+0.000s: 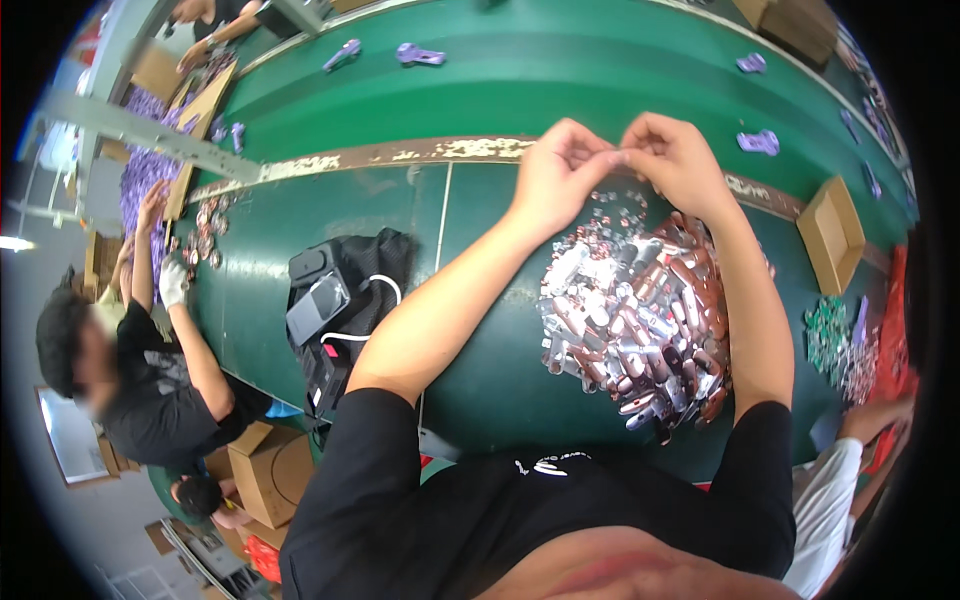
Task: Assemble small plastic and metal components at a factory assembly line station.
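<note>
My left hand (563, 168) and my right hand (676, 158) meet fingertip to fingertip at the far edge of the green table (480, 370). Both are closed in a pinch. Whatever sits between the fingertips is too small or too covered to make out. Below them, between my forearms, lies a heap of shiny silver and brown elongated parts (640, 335). Smaller glinting pieces (618, 210) are scattered along its far side, just under my hands. My right forearm passes over the heap's right edge.
Beyond the table's worn rim (400, 155) runs a green belt (560, 80) carrying purple handheld parts (420, 55). A black bag (385, 262) with electronic devices and a white cable lies left. An open cardboard box (832, 235) stands right. Co-workers (150, 370) sit at the left.
</note>
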`<state>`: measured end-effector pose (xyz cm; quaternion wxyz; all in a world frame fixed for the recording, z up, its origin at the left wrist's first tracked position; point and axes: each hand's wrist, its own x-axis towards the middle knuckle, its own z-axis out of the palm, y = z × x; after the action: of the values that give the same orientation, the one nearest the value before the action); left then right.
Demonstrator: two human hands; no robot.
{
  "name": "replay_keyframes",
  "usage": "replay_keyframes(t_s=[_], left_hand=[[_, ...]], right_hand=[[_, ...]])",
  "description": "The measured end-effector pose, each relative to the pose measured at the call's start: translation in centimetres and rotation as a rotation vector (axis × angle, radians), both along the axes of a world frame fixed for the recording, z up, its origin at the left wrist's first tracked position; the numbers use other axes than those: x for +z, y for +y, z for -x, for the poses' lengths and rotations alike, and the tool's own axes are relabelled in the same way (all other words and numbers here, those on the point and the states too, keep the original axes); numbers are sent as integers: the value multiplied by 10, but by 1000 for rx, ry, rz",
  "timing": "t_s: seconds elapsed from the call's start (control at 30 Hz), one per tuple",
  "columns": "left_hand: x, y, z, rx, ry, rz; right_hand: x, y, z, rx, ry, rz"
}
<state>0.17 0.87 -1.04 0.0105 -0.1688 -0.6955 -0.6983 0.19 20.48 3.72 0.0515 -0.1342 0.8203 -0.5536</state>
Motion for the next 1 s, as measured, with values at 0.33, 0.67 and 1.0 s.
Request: replay_keyframes(t_s=[0.33,0.67,1.0], left_hand=[[-5,-5,-8,174,379,292],[2,8,-5,316,298,344],[-3,4,-8,133,89,209]], right_hand=[[-1,-1,1,64,-168,55],[-14,15,11,-63,-152,155],[-44,14,17,-21,-144,152]])
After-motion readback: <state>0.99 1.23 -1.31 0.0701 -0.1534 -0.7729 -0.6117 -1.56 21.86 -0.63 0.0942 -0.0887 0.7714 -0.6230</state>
